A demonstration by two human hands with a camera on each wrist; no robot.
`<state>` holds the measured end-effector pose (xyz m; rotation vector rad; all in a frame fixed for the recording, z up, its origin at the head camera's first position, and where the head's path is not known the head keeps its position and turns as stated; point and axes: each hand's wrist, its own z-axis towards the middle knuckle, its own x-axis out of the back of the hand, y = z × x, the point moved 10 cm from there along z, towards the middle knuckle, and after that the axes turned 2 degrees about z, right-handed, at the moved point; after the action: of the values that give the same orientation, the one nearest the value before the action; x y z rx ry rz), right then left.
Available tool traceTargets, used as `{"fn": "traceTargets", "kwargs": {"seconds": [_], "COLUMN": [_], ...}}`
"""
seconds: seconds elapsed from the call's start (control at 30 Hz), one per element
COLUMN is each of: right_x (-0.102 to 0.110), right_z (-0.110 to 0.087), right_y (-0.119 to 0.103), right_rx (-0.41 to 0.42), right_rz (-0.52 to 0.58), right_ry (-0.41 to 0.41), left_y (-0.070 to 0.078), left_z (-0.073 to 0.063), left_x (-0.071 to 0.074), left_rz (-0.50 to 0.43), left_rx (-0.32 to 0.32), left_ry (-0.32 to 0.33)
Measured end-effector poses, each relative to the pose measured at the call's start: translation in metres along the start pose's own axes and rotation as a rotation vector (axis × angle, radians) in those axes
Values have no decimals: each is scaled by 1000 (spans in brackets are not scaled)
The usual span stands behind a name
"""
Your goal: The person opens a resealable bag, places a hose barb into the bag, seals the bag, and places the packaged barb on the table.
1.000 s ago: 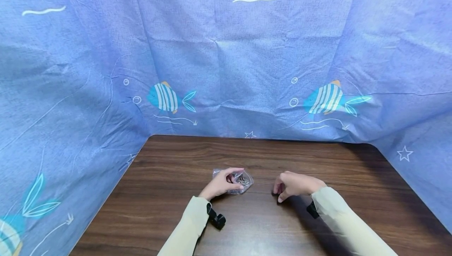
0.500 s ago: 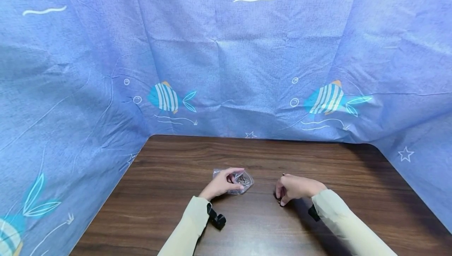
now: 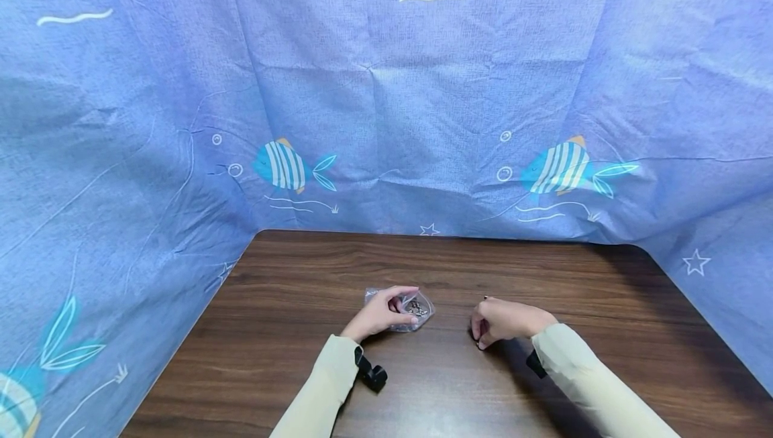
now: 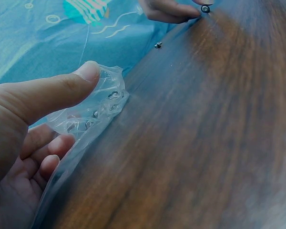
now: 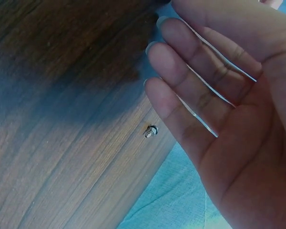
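Observation:
My left hand [image 3: 376,314] holds a clear plastic bag [image 3: 425,303] on the table, its thumb and curled fingers about the bag's mouth. Several small shiny metal screws [image 4: 95,114] lie inside the bag. To the right, my right hand [image 3: 507,319] is down at the tabletop. Its thumb and forefinger meet on a small dark metal screw [image 4: 205,8]; the tip of this grip is cut off in the right wrist view, where the other fingers [image 5: 169,64] are bent loosely. Another small screw [image 5: 151,131] lies loose on the wood near these fingers.
The dark wood-grain table [image 3: 290,371] reaches to a blue fish-print curtain [image 3: 423,123] hung behind it and at the sides. A black strap with a camera [image 3: 371,375] sits on the left wrist, and a dark mount [image 3: 535,363] is on the right.
My right hand has moved slightly nearer to me, and its thumb and forefinger have closed at the tabletop. The small loose screw beyond its knuckles has come into sight. The left hand stays still.

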<state>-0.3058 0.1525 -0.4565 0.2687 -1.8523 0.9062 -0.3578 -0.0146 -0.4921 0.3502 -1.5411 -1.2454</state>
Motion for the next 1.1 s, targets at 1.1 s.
{"fn": "traceTargets", "kwargs": {"seconds": [1.1], "right_x": [2], "right_z": [13], "right_y": [-2], "right_rx": [9], "right_rz": [-15], "right_ry": [40], "left_y": [-4], "left_z": [2], "left_x": [-1], "left_rz": [16], "left_rx": [17], "left_ry": [6]}}
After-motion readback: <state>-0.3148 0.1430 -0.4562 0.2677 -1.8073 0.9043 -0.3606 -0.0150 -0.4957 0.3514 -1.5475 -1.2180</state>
